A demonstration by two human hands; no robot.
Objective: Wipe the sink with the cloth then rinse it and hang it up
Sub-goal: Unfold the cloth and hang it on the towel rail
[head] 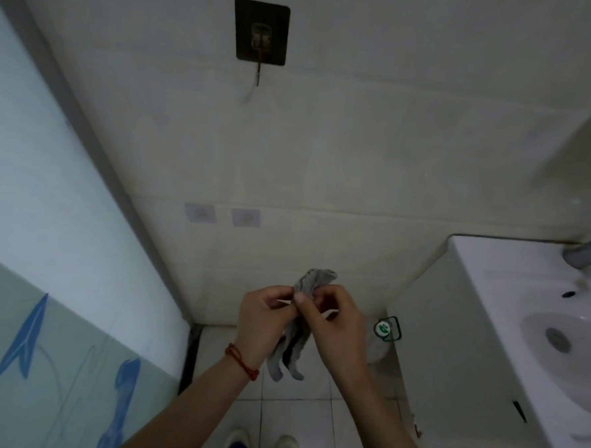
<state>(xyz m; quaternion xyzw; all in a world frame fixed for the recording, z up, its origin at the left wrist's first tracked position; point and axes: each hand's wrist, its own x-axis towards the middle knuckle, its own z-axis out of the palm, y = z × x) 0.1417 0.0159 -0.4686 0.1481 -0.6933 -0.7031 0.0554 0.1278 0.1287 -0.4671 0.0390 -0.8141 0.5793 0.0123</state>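
A grey cloth [313,281] is held in front of me in both hands, its top bunched above my fingers and its tail hanging down to the wrists. My left hand [265,316], with a red string at the wrist, pinches it from the left. My right hand [333,323] pinches it from the right, and a thin white loop shows between the fingers. High on the tiled wall is a dark adhesive hook [261,33], bare. The white sink [511,269] is at the right edge.
A frosted glass panel [48,211] with blue drawings fills the left side. Two small clear stickers [222,216] sit on the wall. A white bottle with a green label [380,334] stands by the sink cabinet [445,334]. The faucet base [590,254] shows at far right.
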